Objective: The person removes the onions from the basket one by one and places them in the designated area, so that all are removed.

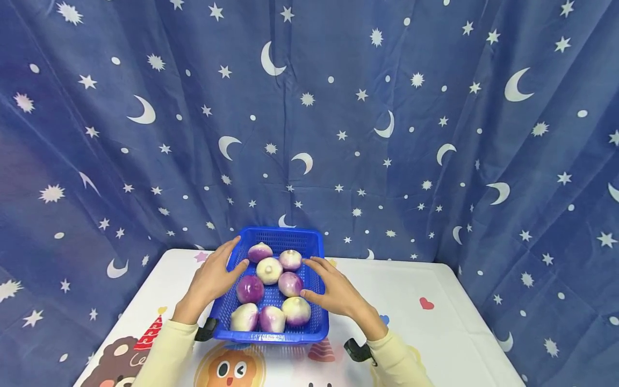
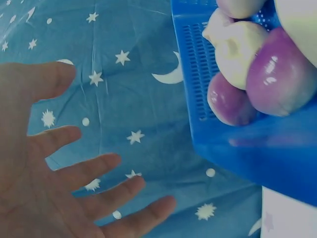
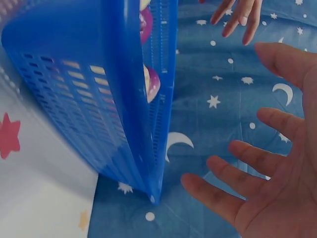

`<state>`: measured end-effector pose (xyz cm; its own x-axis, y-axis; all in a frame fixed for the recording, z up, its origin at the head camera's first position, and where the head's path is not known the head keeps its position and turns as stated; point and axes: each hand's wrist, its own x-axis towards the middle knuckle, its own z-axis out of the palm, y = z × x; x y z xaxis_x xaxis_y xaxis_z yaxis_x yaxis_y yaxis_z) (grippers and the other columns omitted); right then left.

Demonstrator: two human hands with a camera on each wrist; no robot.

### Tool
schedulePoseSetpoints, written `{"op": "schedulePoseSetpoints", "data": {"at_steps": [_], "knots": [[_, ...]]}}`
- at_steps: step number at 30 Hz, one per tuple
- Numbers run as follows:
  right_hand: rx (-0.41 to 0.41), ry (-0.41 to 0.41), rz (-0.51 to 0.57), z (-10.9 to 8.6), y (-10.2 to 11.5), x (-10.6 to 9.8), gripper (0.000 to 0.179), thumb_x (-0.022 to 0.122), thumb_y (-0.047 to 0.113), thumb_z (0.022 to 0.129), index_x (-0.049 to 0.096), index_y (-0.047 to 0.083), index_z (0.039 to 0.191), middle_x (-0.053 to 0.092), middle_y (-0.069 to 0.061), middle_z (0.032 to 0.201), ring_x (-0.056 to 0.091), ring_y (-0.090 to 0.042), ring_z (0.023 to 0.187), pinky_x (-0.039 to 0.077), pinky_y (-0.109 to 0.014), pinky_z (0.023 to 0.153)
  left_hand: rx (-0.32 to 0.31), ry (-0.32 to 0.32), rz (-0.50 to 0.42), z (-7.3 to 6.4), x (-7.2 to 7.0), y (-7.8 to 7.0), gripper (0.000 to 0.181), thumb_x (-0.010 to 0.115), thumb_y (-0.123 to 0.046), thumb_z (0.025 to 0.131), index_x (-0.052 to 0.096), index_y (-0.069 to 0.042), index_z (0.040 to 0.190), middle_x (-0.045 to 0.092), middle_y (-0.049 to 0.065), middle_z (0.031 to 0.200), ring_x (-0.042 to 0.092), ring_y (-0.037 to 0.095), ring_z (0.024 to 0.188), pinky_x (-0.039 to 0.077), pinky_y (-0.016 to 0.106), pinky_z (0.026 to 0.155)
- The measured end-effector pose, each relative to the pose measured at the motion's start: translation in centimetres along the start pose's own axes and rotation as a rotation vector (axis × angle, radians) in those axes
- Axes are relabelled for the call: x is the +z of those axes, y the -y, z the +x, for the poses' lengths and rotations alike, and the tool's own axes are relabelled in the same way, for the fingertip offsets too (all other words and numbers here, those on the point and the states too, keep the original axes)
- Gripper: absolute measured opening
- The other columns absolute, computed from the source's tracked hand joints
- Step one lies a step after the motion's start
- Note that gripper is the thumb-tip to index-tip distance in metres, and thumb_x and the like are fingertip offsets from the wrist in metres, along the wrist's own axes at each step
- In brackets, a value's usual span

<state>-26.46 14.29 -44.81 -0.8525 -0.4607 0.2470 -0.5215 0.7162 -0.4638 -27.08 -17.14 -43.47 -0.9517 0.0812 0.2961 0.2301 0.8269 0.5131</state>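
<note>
A blue plastic basket [image 1: 316,337] stands on the table with several round purple-and-white onions [image 1: 250,289] in it. In the head view, my left hand [image 1: 213,279] appears over the basket's left rim, its thumb spread from the fingers. Opposite it, my right hand [image 1: 338,290] appears over the right rim, fingers pointing inward. The left wrist view shows the left hand [image 2: 59,168] with spread fingers, apart from the basket. In the right wrist view, a gap separates the right hand [image 3: 272,168] from the basket wall. Neither hand holds anything.
The white table cover [image 1: 401,301] carries printed cartoon figures and a red heart. Behind the table hangs a dark blue curtain [image 1: 329,134] with white moons and stars. A black wrist strap mount [image 1: 358,350] sits at the right wrist.
</note>
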Motion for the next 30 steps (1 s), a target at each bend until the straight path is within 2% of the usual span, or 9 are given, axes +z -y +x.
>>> {"op": "schedulePoseSetpoints", "data": {"at_steps": [3, 8, 13, 16, 23, 30], "knots": [[-0.010, 0.006, 0.002, -0.1, 0.2, 0.4, 0.071, 0.069, 0.045, 0.088, 0.040, 0.027, 0.150, 0.044, -0.005, 0.152, 0.049, -0.034, 0.135, 0.043, -0.056, 0.107, -0.007, -0.008, -0.050, -0.3, 0.0, 0.8, 0.067, 0.057, -0.043, 0.096, 0.035, -0.014, 0.152, 0.041, 0.019, 0.154, 0.043, 0.046, 0.136, 0.038, 0.067, 0.102], [-0.026, 0.029, 0.023, -0.2, 0.7, 1.2, 0.071, 0.070, 0.044, 0.087, 0.041, 0.027, 0.149, 0.048, -0.002, 0.148, 0.053, -0.029, 0.132, 0.044, -0.052, 0.106, -0.003, -0.010, -0.119, -0.8, 0.2, 2.4, 0.066, 0.059, -0.037, 0.096, 0.036, -0.008, 0.151, 0.044, 0.027, 0.149, 0.044, 0.050, 0.134, 0.037, 0.068, 0.104], [-0.052, 0.037, 0.045, -0.3, 1.3, 1.9, 0.069, 0.072, 0.041, 0.086, 0.044, 0.023, 0.147, 0.053, -0.002, 0.143, 0.054, -0.025, 0.131, 0.045, -0.048, 0.107, 0.015, -0.021, -0.198, -1.6, 0.5, 3.9, 0.063, 0.064, -0.026, 0.094, 0.040, -0.006, 0.148, 0.047, 0.028, 0.146, 0.051, 0.051, 0.127, 0.042, 0.067, 0.099], [-0.063, 0.039, 0.058, -0.2, 1.7, 2.3, 0.068, 0.073, 0.039, 0.085, 0.047, 0.021, 0.145, 0.055, -0.002, 0.141, 0.055, -0.024, 0.130, 0.046, -0.046, 0.106, 0.009, -0.002, -0.253, -2.0, 0.7, 4.7, 0.062, 0.064, -0.023, 0.094, 0.039, -0.005, 0.148, 0.045, 0.026, 0.148, 0.053, 0.051, 0.125, 0.044, 0.064, 0.098], [-0.007, 0.069, 0.132, -0.1, 2.2, 3.4, 0.072, 0.077, 0.037, 0.082, 0.047, 0.019, 0.145, 0.056, -0.003, 0.144, 0.052, -0.025, 0.133, 0.042, -0.047, 0.110, -0.083, 0.086, -0.417, -2.6, 1.5, 6.2, 0.065, 0.065, -0.023, 0.094, 0.035, -0.007, 0.150, 0.042, 0.029, 0.149, 0.052, 0.052, 0.126, 0.051, 0.057, 0.095], [0.050, 0.099, 0.234, 0.1, 2.6, 4.6, 0.071, 0.079, 0.040, 0.080, 0.051, 0.019, 0.142, 0.059, -0.003, 0.140, 0.066, -0.026, 0.114, 0.052, -0.040, 0.097, -0.229, 0.205, -0.694, -3.3, 2.6, 7.9, 0.074, 0.066, -0.016, 0.092, 0.026, -0.011, 0.154, 0.030, 0.028, 0.156, 0.044, 0.053, 0.132, 0.059, 0.047, 0.082]]}}
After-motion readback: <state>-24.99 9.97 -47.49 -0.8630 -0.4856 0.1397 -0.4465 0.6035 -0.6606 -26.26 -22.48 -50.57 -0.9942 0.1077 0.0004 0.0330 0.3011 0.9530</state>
